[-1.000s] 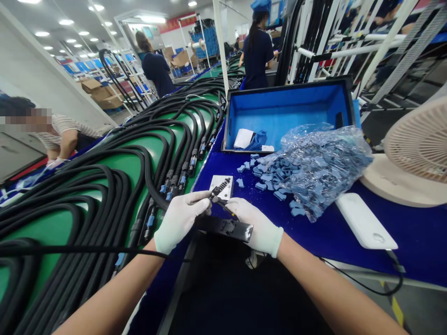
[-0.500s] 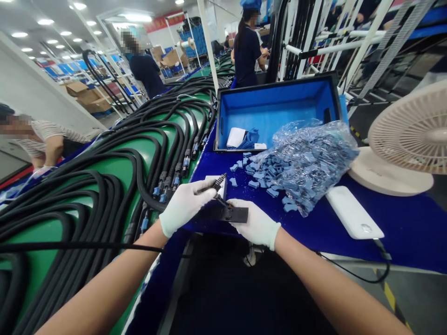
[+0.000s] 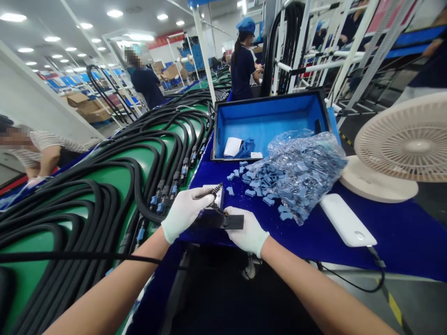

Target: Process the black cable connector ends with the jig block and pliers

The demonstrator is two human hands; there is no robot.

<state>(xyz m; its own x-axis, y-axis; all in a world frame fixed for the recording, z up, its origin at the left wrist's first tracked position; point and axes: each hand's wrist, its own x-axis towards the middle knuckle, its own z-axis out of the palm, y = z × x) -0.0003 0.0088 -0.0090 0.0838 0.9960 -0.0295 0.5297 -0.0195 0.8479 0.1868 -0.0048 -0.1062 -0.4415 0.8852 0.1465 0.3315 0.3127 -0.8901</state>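
My left hand (image 3: pixel 188 209), in a white glove, is closed on a black ribbed cable end (image 3: pixel 217 190), its tip pointing up and right. A thin dark length runs down from it toward my right hand (image 3: pixel 246 232), also gloved. The right fingers are pinched together at the lower end of that length; exactly what they grip is hidden. In front of these fingers lies a flat black plate (image 3: pixel 234 222), part of a dark fixture at the table edge. Just behind the hands sits a small silver-white block (image 3: pixel 218 201). Loose blue clips (image 3: pixel 250 192) lie beyond.
A clear bag (image 3: pixel 307 172) spills blue clips beside a blue crate (image 3: pixel 268 116). A white power bank (image 3: pixel 347 221) and beige fan (image 3: pixel 415 144) stand right. Thick black cables (image 3: pixel 115 195) cover the green belt (image 3: pixel 94 172) at left. Co-workers (image 3: pixel 244 65) are farther back.
The view has tilted up slightly and turned right, so things sit lower and farther left. Both hands keep nearly the same hold, close together at the black plate.
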